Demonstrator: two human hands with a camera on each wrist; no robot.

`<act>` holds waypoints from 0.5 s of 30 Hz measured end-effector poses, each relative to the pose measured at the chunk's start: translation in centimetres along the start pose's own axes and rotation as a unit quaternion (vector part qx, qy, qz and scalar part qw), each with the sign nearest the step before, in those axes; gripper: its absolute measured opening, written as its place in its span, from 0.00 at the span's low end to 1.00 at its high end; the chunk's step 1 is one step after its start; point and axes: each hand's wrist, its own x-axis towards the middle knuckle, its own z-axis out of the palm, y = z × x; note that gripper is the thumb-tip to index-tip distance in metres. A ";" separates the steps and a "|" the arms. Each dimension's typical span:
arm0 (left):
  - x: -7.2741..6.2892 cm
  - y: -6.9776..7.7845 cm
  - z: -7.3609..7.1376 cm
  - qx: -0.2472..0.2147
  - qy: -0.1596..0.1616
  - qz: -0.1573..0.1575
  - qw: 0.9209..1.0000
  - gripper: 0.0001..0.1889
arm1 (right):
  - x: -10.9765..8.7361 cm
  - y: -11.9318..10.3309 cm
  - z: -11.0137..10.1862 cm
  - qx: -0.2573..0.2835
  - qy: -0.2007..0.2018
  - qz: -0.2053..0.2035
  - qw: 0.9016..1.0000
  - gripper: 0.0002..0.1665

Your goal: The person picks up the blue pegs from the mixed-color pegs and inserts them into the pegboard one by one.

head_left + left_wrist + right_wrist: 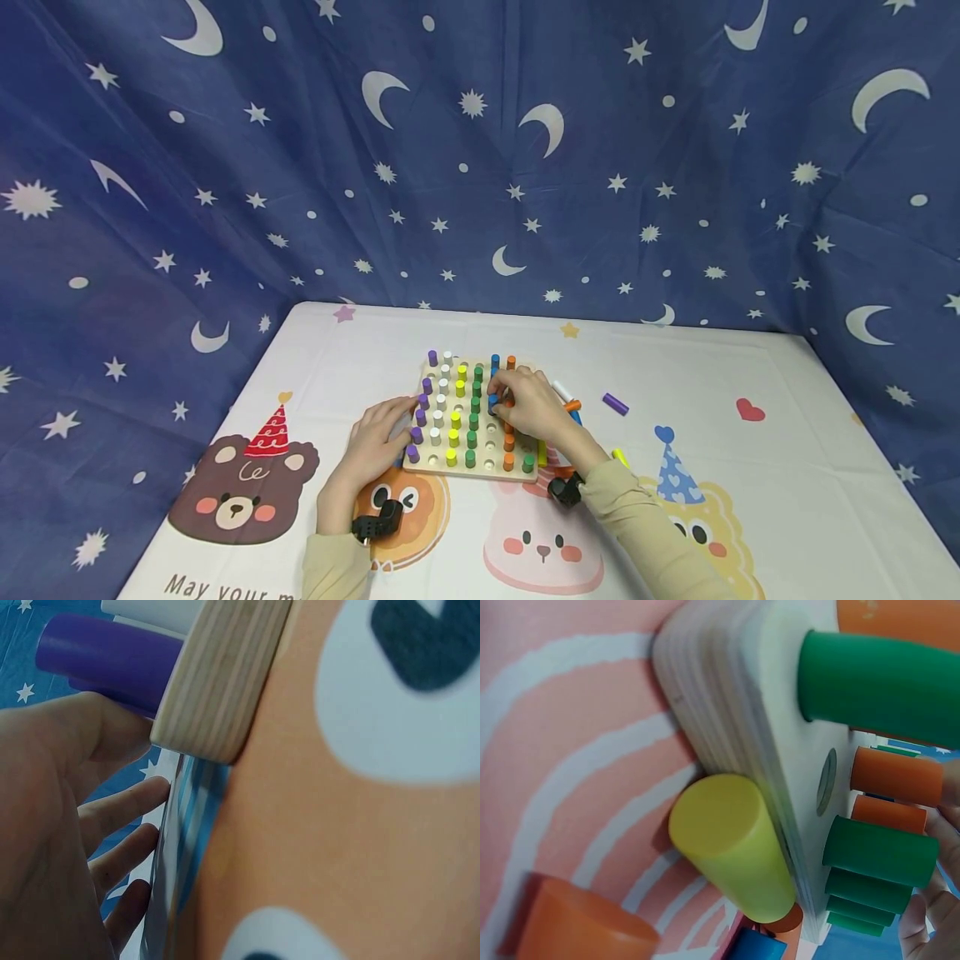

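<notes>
A wooden pegboard [480, 473] stands on the printed cloth with rows of coloured pegs in its holes. My right hand [531, 404] is over its right part, thumb and fingertips pinching a blue peg [492, 403] in the column beside the orange ones. Only its fingers show at the edge of the right wrist view, behind green pegs [881, 851] and orange pegs [896, 776]. My left hand [375, 437] rests at the board's left edge; in the left wrist view its thumb is by the corner under a purple peg [109, 664], other fingers loosely spread.
Loose pegs lie right of the board: a purple peg [616, 404], a white peg [562, 391], an orange peg [572, 406] and a yellow peg [620, 457]. Another yellow peg [731, 844] lies against the board's right side. A blue star-patterned curtain [480, 167] hangs behind the table.
</notes>
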 end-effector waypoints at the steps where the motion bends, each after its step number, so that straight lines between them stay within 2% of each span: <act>1: 0.0 0.0 0.0 0.000 -0.003 -0.002 1.000 0.26 | 0.0 0.0 0.0 0.000 -0.001 0.000 1.000 0.11; 15: 0.1 0.0 0.0 -0.002 -0.017 -0.014 1.000 0.27 | 0.0 -0.1 -0.4 -0.001 -0.010 0.011 1.000 0.10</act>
